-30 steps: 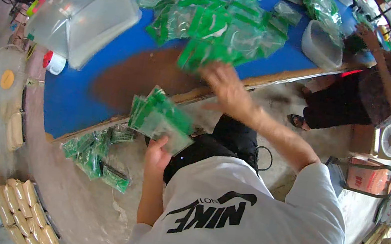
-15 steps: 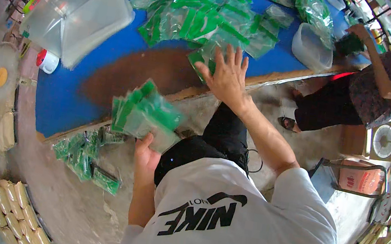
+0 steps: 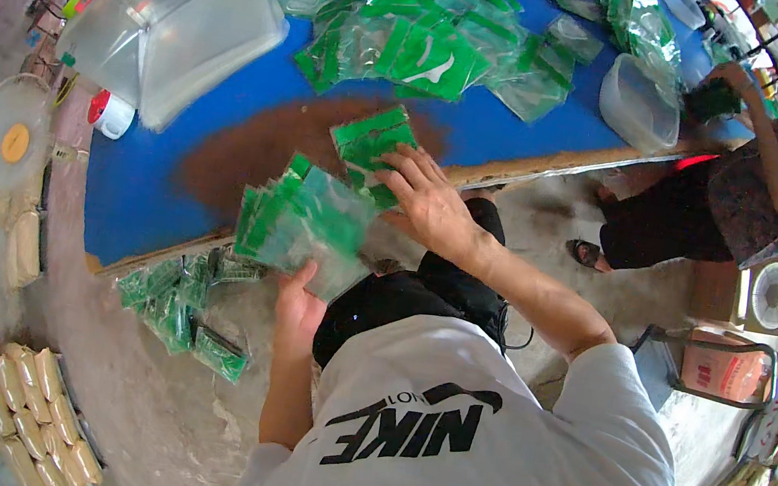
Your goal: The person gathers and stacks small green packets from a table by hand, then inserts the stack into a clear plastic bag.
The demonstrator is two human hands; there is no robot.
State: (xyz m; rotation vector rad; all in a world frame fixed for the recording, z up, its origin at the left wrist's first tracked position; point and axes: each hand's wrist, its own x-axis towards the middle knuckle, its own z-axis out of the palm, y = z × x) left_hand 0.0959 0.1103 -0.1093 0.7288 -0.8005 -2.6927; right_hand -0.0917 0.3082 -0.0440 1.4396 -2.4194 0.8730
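My left hand is closed on a fanned stack of clear and green plastic bags, thumb on top, just off the table's near edge. Right of the stack, my right hand grips a single green and clear plastic bag by its near end, fingers over it. The two hands are close together, and the single bag's lower end lies near the fanned stack. Beyond them a large heap of the same bags covers the far part of the blue table.
A translucent bin stands at the table's left, beside a red and white roll. To the right sits a clear plastic tub, near a co-worker's arm. Packed green bags lie below the table edge; a cart stands right.
My right hand has drawn a bag off the table's near side back toward the stack in my left hand. The left hand has barely shifted.
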